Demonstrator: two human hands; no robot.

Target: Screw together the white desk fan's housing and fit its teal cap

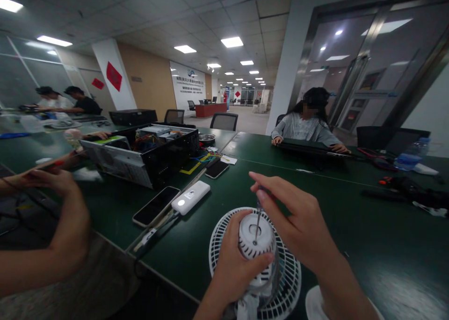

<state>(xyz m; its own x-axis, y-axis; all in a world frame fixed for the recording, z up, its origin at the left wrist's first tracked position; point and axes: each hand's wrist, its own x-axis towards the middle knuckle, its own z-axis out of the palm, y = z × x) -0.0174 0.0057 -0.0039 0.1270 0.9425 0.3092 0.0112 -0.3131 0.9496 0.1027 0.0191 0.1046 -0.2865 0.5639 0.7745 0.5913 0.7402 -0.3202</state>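
Observation:
A white electric fan [257, 238] lies with its grille [293, 275] down on the green table and its motor housing facing up. My left hand [233, 259] wraps round the housing, thumb on the near side. My right hand [291, 207] pinches the handle of a thin screwdriver [258, 217] from above. The shaft stands almost upright, its tip at a screw hole in the housing's top. My right fingers hide most of the handle.
Left of the fan lie a white power bank [192, 197] and two phones [156, 207] [217, 169]. Beyond stands an opened computer case [140, 151]. A co-worker's arm [52, 217] reaches in at left. Another person [305, 119] sits across, holding a dark panel [308, 149]. A bottle [412, 154] stands at right.

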